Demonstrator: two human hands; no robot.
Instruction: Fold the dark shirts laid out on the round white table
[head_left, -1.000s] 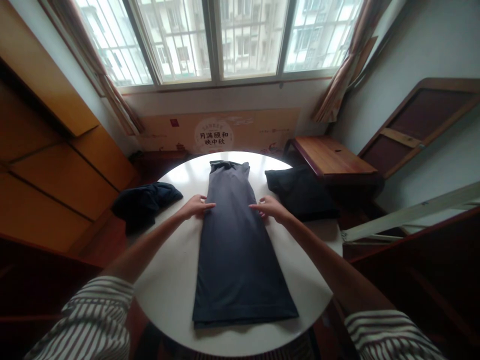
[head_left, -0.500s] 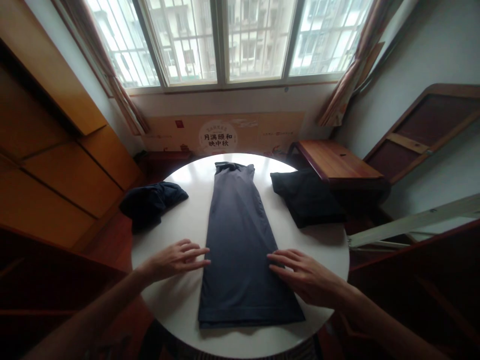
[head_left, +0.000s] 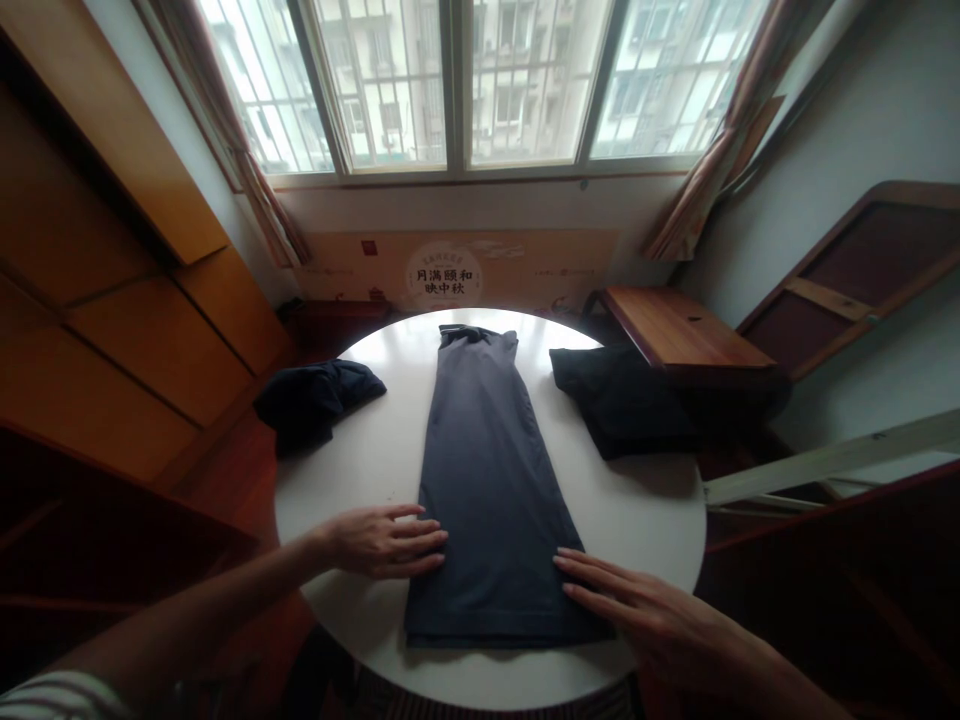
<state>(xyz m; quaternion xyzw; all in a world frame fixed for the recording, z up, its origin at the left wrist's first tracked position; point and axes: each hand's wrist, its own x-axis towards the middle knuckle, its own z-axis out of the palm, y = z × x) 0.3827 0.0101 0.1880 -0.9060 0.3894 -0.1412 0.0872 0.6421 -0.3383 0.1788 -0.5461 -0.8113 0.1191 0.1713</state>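
A pair of dark grey-blue trousers [head_left: 487, 470] lies lengthwise on a round white table [head_left: 360, 620]. Its waistband points to the window and its hems lie near the front edge. My left hand [head_left: 386, 540] rests with fingers stretched over the left edge of the legs, low down. Opposite it, my right hand [head_left: 622, 595] lies on the lower right edge, fingers extended and palm down. Both hands are open and hold nothing.
A crumpled dark navy garment [head_left: 319, 400] sits at the table's left edge. On the right, a folded black garment [head_left: 622, 400] overhangs the rim. Beyond stand a low wooden table [head_left: 682, 325], orange cabinets [head_left: 150, 340] and a window.
My hands have moved down along the trousers, closer to the hems. The left fingers have come further over the fabric. The camera view has shifted slightly.
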